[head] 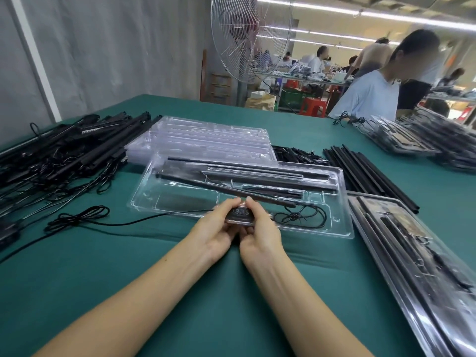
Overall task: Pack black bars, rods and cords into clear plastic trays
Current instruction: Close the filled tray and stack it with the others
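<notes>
Both hands are meeting at the near edge of a clear tray (144, 199) lying on a green table (180, 292). The left hand (219, 228) and the right hand (260, 233) are together gripping a small black button box (240, 212), fingers curling under it and both thumbs pressing on its top. The box is hovering over the tray's near rim, at about the middle.

A thin cord (134, 222) is trailing from the box to the left across the table, ending in a tied loop (79, 215).

Inside the tray, a long rod (206, 184) is lying slantwise from far left to near right. Black bars (257, 166) are lying lengthwise in the far slots. A coiled cord (296, 217) is sitting in the near right pocket, just beside the right hand.

Just beyond the tray, a stack of empty trays (206, 140) is waiting. A tangled heap of bars and cords (64, 153) is covering the far left of the table. Loose bars (368, 176) are lying to the right of the tray, and short black sticks (293, 153) are piled at its far right corner. Filled trays (412, 266) are stacked at the near right, with more filled trays (412, 135) at the far right.

A big fan (247, 37) is standing beyond the table, and a person in a pale blue shirt (368, 96) is standing at its far right edge.
</notes>
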